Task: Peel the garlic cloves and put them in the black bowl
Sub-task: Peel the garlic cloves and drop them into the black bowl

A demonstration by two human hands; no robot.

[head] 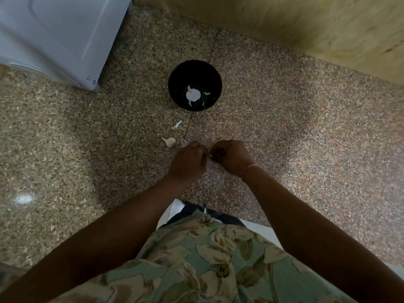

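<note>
A black bowl (179, 84) stands on the speckled granite counter ahead of me, with several pale peeled garlic cloves (193, 95) lying in its bottom. My left hand (188, 161) and my right hand (229, 156) meet just in front of me, fingers curled, pinching a small garlic clove (211, 155) between them; only a white sliver of it shows. Part of a garlic bulb (169, 141) lies on the counter just left of my left hand. A scrap of white garlic skin (177, 124) lies between the bulb and the bowl.
A white appliance (54, 36) fills the far left corner. A wooden wall panel (306, 25) runs along the back right. The counter's near edge sits against my floral shirt (207, 259). A dark seam (188, 127) crosses the counter under the bowl.
</note>
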